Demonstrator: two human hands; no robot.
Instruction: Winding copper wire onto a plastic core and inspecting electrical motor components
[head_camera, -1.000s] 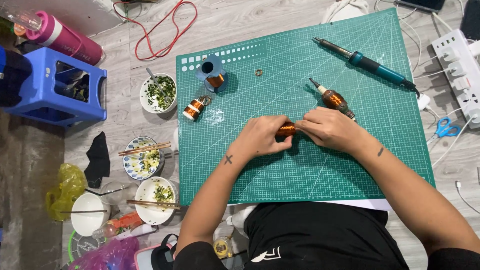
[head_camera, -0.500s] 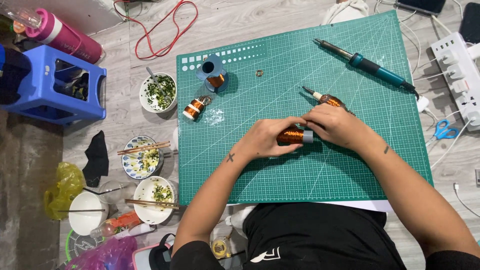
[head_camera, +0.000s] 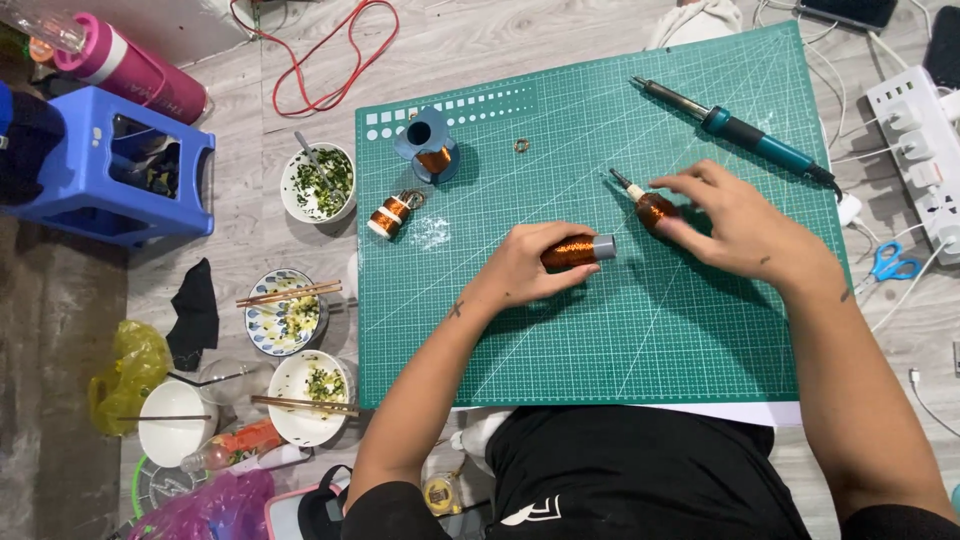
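My left hand (head_camera: 525, 265) grips a spool of copper wire (head_camera: 578, 250) lying sideways on the green cutting mat (head_camera: 640, 330). My right hand (head_camera: 735, 225) hovers just to the right, fingers spread, its fingertips touching an orange-handled tool (head_camera: 647, 203) that lies on the mat. A teal-handled soldering iron (head_camera: 735, 130) rests farther back on the mat. Two more copper spools sit at the mat's left: a small one (head_camera: 388, 215) at its edge and one on a blue holder (head_camera: 430, 150).
Bowls with food and chopsticks (head_camera: 285, 320) stand left of the mat, beside a blue plastic stool (head_camera: 110, 170) and a pink bottle (head_camera: 130, 70). A white power strip (head_camera: 920, 150) and blue scissors (head_camera: 885, 265) lie at the right. A red cable (head_camera: 330, 60) loops at the back.
My right hand has let go of the spool and moved right and back onto the orange-handled tool. My left hand keeps hold of the spool.
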